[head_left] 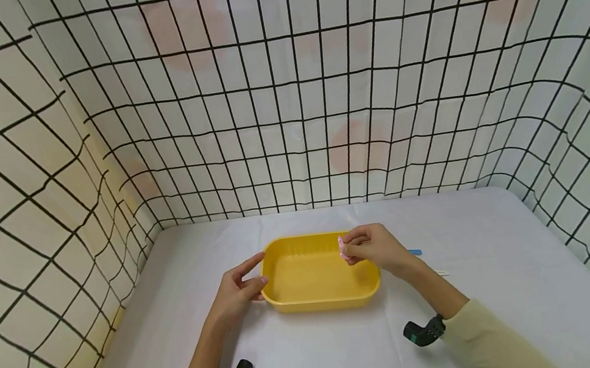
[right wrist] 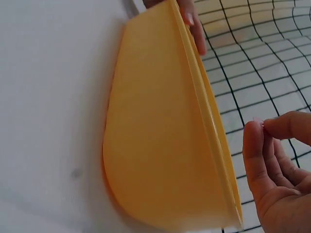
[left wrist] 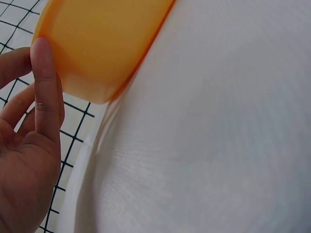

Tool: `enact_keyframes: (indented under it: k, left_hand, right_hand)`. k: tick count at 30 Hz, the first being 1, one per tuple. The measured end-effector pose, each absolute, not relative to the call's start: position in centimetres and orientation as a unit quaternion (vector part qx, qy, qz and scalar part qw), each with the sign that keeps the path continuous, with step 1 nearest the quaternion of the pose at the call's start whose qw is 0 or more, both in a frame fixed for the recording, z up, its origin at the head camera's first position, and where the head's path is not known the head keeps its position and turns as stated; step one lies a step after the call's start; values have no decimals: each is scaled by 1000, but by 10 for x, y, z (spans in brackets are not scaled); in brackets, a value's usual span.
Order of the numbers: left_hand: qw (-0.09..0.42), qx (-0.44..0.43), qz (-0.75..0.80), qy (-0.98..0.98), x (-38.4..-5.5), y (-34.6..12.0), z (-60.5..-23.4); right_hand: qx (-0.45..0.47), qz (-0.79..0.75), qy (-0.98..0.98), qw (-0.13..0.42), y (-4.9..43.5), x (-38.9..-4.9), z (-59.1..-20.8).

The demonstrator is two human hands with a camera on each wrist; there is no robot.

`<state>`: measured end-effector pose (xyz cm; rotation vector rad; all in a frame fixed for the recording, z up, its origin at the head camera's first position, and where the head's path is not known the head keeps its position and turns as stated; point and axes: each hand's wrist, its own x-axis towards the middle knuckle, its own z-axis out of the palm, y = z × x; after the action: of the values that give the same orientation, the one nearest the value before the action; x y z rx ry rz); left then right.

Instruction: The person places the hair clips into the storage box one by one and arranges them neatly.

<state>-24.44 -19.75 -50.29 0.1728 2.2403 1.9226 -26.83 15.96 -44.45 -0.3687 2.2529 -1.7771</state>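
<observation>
A yellow rectangular tray [head_left: 320,302] with rounded corners and raised walls sits on the white cloth. My left hand [head_left: 233,293] holds its left end, thumb tip at the rim and index finger reaching the far left corner. In the left wrist view the thumb [left wrist: 44,87] lies along the tray's wall [left wrist: 87,82]. Over the right part of the tray, my right hand [head_left: 372,248] pinches a small pink, partly see-through piece [head_left: 342,247] between thumb and fingertips. Only a sliver of the pink piece [right wrist: 258,120] shows in the right wrist view; I cannot tell its kind.
Right of the tray, partly behind the right arm, lie a blue strip-like thing [head_left: 416,252] and a thin white thing [head_left: 441,273]. Black grid netting [head_left: 287,122] over white cloth rises behind the table and along both sides. Each wrist wears a black band device.
</observation>
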Motion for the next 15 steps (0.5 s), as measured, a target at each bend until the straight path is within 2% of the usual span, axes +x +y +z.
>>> enact_keyframes:
  k: [15]
  left_hand:
    - [92,60,656,747,-245,-197,-504]
  right_hand:
    - [-64,-591,786,168,87,-273,-459]
